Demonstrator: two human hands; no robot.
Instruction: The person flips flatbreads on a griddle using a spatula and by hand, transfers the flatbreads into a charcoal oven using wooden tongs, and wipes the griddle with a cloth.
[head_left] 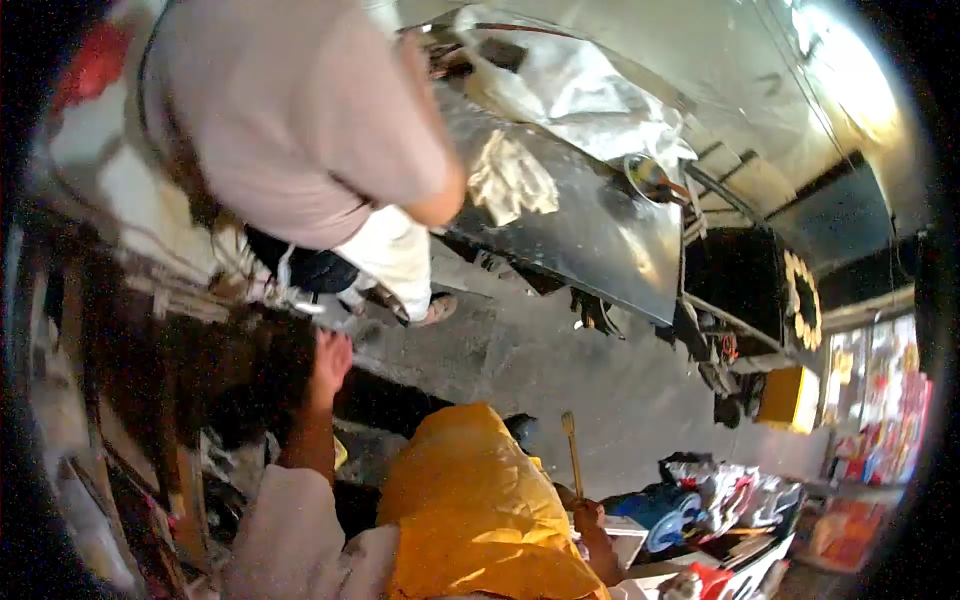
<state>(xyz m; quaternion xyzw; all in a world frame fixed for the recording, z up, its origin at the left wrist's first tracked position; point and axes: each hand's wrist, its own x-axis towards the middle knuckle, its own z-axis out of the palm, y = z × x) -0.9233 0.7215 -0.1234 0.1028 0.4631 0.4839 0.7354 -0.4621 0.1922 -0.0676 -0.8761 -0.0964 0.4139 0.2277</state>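
Your right hand (590, 517), near, grips the brush-like tool (573, 455) low, likely keeping its tip clear; your left hand (332, 360) extends, unclenched, empty.

Cloth (512, 178) on table (590, 225), sheet (575, 85) behind cloth, person (300, 120) left of table, brush (573, 455) in right hand (590, 517)

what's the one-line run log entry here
left hand: extended, no object visible; right hand: holding thin-handled tool; other person: beside dark table
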